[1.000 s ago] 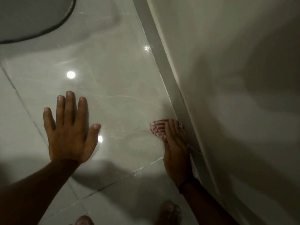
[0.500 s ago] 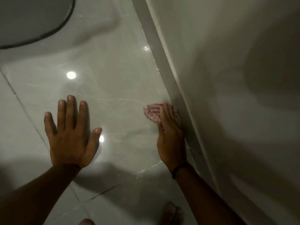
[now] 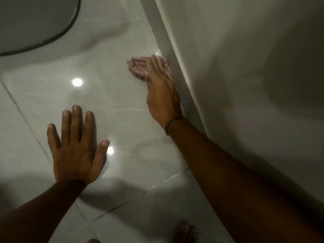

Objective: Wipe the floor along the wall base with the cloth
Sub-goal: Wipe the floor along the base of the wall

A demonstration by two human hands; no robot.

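Cloth (image 3: 138, 67), pink with paler stripes and bunched into a small pad, lies flat on the floor (image 3: 108, 106) right against the base strip (image 3: 164, 44) of the wall (image 3: 228, 58). It looks soft and a little blurred, probably because it is sliding. Only its far and left parts show; the rest sits under the fingers.

Pressing it down is the right hand (image 3: 161, 92), palm flat and fingers stretched along the line of the wall. Its grip is not a clenched one: the fingers lie spread over the cloth and pin it to the tile rather than closing round it. That suits the job, since a flat palm spreads the push and keeps the cloth's edge tucked into the corner where dirt gathers. A dark band (image 3: 169, 124) circles the wrist, and the forearm runs just beside the base strip.

Well apart, the left hand (image 3: 77, 148) rests open on the tile, fingers splayed and holding nothing. It seems placed there as a prop, taking the person's weight while the other arm reaches forward.

Glossy grey tiles reflect two bright ceiling lights (image 3: 77, 82), and grout lines cross the floor. A dark-edged rounded mat (image 3: 35, 20) sits in the far left corner. Toes (image 3: 185, 232) show at the bottom edge.
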